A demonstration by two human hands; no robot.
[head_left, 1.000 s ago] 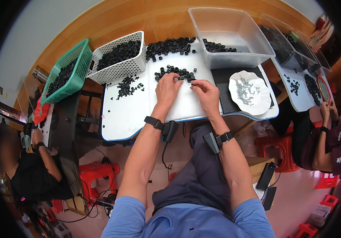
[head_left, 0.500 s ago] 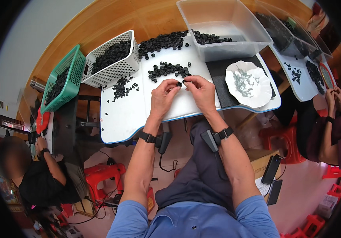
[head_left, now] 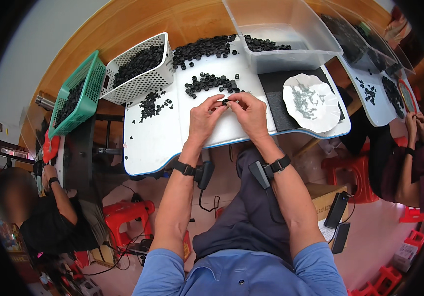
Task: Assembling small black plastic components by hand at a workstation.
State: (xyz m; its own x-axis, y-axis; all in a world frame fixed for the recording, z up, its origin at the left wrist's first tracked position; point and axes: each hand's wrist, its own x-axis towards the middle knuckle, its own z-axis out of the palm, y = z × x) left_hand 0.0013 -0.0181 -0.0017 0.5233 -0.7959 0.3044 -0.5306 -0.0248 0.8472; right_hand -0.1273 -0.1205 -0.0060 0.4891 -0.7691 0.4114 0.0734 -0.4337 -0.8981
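Observation:
My left hand (head_left: 203, 117) pinches a small black cap-like part (head_left: 225, 101) between thumb and fingertips. Against that part, my right hand (head_left: 250, 116) presses its own closed fingertips; the piece they hold is mostly hidden. Both hands meet over the near part of the white table (head_left: 165, 148). Just beyond them lies a loose group of black cap-like parts (head_left: 209, 83), with a longer heap (head_left: 204, 48) of similar parts farther back. To the left, several tiny black pieces (head_left: 151, 106) are scattered.
A white perforated basket (head_left: 165, 74) and a green basket (head_left: 81, 101), both filled with black parts, stand left. At right are a clear bin (head_left: 296, 61), a black foam mat (head_left: 276, 106) and a scalloped white plate (head_left: 326, 116) of small pale pieces. Two people work at either side.
My fingertips have come together: the black part in my left hand and the piece in my right, slightly apart before, now meet. The view has shifted a little.

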